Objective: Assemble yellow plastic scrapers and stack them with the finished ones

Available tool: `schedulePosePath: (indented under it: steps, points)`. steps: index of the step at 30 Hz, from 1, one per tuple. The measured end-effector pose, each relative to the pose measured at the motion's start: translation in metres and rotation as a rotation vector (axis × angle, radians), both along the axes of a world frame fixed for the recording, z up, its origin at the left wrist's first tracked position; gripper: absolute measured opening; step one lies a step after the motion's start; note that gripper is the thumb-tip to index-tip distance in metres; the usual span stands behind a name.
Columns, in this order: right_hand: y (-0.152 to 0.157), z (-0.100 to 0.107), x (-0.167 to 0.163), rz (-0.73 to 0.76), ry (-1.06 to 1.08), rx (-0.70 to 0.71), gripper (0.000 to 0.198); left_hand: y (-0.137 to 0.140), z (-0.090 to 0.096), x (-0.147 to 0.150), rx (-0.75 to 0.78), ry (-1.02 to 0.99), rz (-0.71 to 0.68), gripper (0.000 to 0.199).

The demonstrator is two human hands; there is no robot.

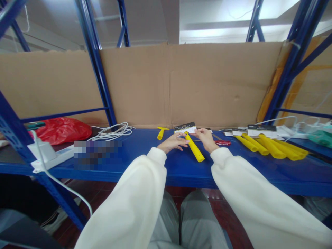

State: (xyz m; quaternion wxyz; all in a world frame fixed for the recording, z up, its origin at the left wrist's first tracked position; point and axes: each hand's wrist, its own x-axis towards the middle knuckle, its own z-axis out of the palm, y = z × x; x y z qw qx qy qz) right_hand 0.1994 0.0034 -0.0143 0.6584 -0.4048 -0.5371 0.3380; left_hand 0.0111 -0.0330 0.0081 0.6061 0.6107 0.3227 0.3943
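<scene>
Between my hands a yellow-handled tool slants over the blue shelf, its tubular handle toward me. A black-and-white card sits across its far end and hides the head. My left hand has thumb and forefinger closed at the handle's top, by the card's left part; its other fingers are loosely bent. With closed fingertips my right hand grips the card's right end. Just right of that hand lies a red-handled tool. A small yellow T-shaped piece is behind my left hand.
Several yellow-handled tools with cards lie to the right. On the left are a red plastic bag, coiled white cable and a power strip. Cardboard walls the back; blue posts frame the shelf.
</scene>
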Motion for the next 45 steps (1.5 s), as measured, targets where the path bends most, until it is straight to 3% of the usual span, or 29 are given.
schedulePosePath:
  steps: [5, 14, 22, 26, 37, 42, 45]
  points:
    - [-0.004, 0.002, -0.002, 0.028, -0.001, -0.042, 0.039, 0.003, -0.006, 0.002, 0.029, -0.038, -0.011, 0.065]
    - [-0.007, 0.004, -0.006, 0.105, 0.029, -0.001, 0.037, 0.01, -0.011, 0.007, 0.002, -0.145, 0.106, 0.077]
    - [0.001, -0.002, -0.002, -0.083, -0.025, 0.086, 0.05, 0.01, -0.012, 0.007, 0.028, -0.108, 0.03, 0.08]
    - [-0.002, 0.0, 0.002, -0.113, -0.18, 0.073, 0.047, 0.007, -0.01, 0.008, 0.031, -0.079, 0.033, 0.08]
    - [-0.004, 0.0, -0.009, 0.049, -0.275, 0.118, 0.029, 0.008, -0.012, 0.008, 0.097, -0.05, 0.052, 0.076]
    - [-0.005, -0.003, -0.012, 0.206, -0.327, 0.04, 0.041, 0.01, -0.013, 0.008, 0.15, -0.024, 0.061, 0.072]
    - [-0.006, -0.004, -0.012, 0.193, -0.318, -0.039, 0.046, 0.013, -0.015, 0.008, 0.154, 0.007, 0.046, 0.07]
